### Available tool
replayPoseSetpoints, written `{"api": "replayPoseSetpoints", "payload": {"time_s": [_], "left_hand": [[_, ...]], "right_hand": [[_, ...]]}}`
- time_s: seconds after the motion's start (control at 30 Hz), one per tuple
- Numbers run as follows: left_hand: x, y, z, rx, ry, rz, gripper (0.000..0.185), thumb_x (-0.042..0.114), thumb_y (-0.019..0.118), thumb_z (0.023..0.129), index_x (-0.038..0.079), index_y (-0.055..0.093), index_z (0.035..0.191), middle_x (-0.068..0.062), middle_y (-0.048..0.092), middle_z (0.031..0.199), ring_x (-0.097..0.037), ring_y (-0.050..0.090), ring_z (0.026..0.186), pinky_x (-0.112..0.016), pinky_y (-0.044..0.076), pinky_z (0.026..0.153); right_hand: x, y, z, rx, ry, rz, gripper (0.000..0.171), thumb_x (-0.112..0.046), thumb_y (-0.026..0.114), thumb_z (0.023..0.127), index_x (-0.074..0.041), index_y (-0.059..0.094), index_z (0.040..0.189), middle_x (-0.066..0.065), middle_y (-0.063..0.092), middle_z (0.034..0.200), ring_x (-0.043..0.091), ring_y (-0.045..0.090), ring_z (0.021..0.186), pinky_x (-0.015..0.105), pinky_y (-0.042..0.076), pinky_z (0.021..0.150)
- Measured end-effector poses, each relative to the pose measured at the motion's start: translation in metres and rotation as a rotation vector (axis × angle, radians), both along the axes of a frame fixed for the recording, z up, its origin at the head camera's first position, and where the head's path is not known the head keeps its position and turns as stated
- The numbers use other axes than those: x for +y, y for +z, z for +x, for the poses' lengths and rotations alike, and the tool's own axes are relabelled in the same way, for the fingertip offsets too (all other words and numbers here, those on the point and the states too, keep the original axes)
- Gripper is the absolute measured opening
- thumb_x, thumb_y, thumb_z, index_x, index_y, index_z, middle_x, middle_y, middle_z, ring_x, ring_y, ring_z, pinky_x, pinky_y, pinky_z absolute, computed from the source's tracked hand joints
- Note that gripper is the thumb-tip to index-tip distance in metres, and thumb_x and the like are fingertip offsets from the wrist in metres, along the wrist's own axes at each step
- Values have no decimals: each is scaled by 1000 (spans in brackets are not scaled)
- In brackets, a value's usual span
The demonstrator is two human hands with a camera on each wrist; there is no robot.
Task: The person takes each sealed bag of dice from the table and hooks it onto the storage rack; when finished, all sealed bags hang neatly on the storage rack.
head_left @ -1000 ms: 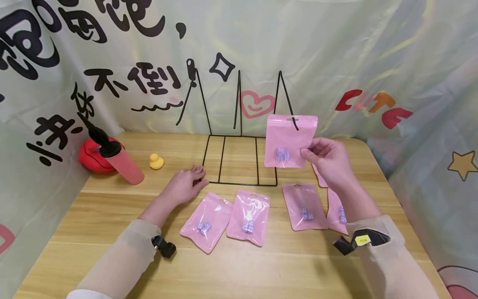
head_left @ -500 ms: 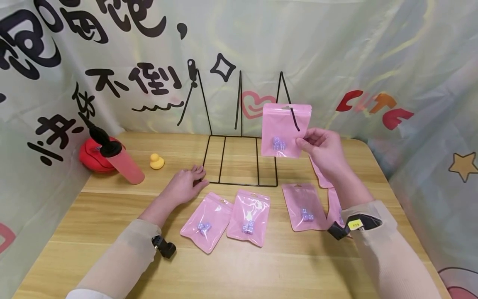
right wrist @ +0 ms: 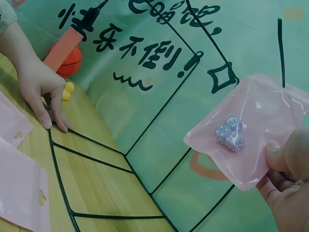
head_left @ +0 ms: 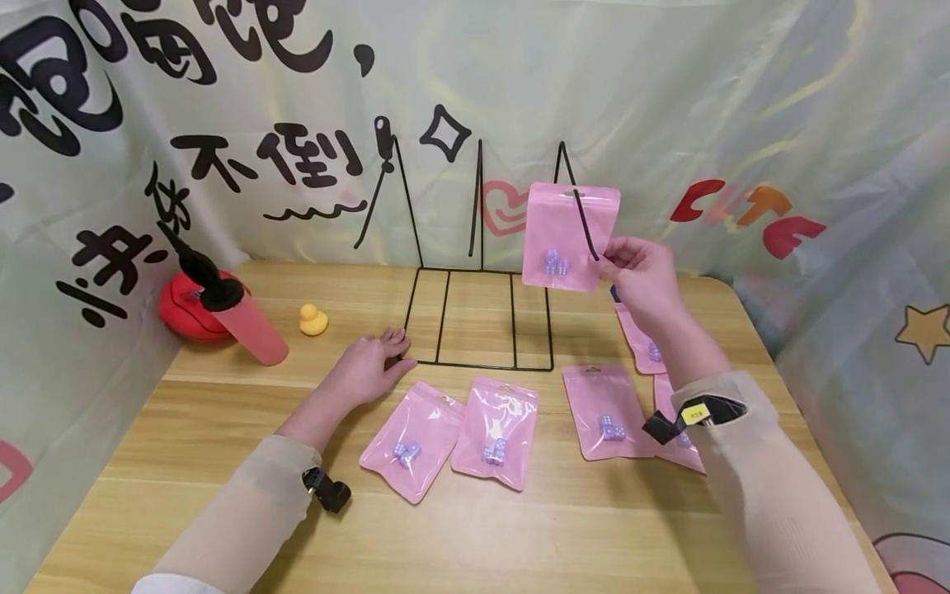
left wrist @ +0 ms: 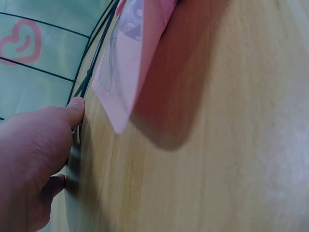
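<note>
The fingers [head_left: 629,246] of the right hand [head_left: 646,276] were set in a narrow pinch, with the lower right edge of a pink pouch [head_left: 547,227] gripped against the thumb. The pouch was held up roughly upright, just left of these fingers and above the table [head_left: 475,540]. Pale purple dice [right wrist: 223,132], dotted with white, could be seen in its lower part. Higher than the fingers, near its top edge, the pouch was threaded on a black prong [head_left: 584,223], whose tip was seen right beside the thumb.

The prong was carried by a black wire rack [head_left: 513,322], spread out left of the right fingers. The rack's near left corner was touched by the left hand [head_left: 364,369], its thumb and fingers parted loosely around that corner; how firmly it was pressed cannot be told.

Two flat pouches [head_left: 496,421] were laid nearer the wearer than the left fingers and to their right. Three further pouches [head_left: 601,396] were spread below the right fingers, one partly covered by the forearm. Beyond the left fingers, leftward, were placed a yellow duck [head_left: 314,322], a pink bottle [head_left: 254,330] with a black top and a red rounded object [head_left: 185,312]. Behind everything, a pale cloth [head_left: 653,107] was marked with black writing.
</note>
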State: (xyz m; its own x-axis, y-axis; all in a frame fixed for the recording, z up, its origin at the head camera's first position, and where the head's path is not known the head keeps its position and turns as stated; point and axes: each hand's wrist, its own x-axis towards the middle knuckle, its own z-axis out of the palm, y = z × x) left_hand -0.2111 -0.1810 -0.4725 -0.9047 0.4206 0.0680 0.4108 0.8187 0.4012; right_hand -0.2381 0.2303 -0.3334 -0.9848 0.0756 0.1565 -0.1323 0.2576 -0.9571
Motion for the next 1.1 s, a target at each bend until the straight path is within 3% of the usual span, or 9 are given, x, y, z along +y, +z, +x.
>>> {"api": "replayPoseSetpoints", "payload": {"time_s": [0.27, 0.47, 0.73, 1.1], "left_hand": [[0, -1, 0, 2, 5, 6, 51, 35, 67, 107, 0, 62, 143, -16, 52, 152, -36, 44, 146, -56, 34, 121], [-1, -1, -1, -11, 13, -7, 52, 38, 65, 107, 2, 61, 145, -13, 50, 153, -35, 42, 148, -57, 33, 122], [-1, -1, -1, -28, 28, -13, 53, 39, 65, 107, 3, 61, 146, -12, 50, 154, -34, 41, 149, -57, 32, 123], [-1, -2, -1, -17, 16, 6, 51, 35, 66, 107, 0, 61, 144, -14, 50, 153, -35, 42, 148, -55, 33, 122]], "right_hand": [[2, -2, -15, -26, -1, -22, 7, 2, 71, 99, 3, 68, 106, 0, 69, 89, 14, 63, 84, 18, 58, 74], [0, -2, -20, 4, -1, -55, 4, 4, 69, 100, 0, 70, 101, 0, 71, 87, 12, 66, 82, 18, 59, 75], [3, -2, -23, -29, 17, -74, 8, 2, 68, 101, 5, 67, 109, -1, 71, 91, 13, 67, 88, 18, 60, 80], [21, -5, -18, -44, 13, 98, 37, -21, 75, 102, 1, 69, 130, -2, 74, 114, 11, 68, 106, 18, 55, 95]]}}
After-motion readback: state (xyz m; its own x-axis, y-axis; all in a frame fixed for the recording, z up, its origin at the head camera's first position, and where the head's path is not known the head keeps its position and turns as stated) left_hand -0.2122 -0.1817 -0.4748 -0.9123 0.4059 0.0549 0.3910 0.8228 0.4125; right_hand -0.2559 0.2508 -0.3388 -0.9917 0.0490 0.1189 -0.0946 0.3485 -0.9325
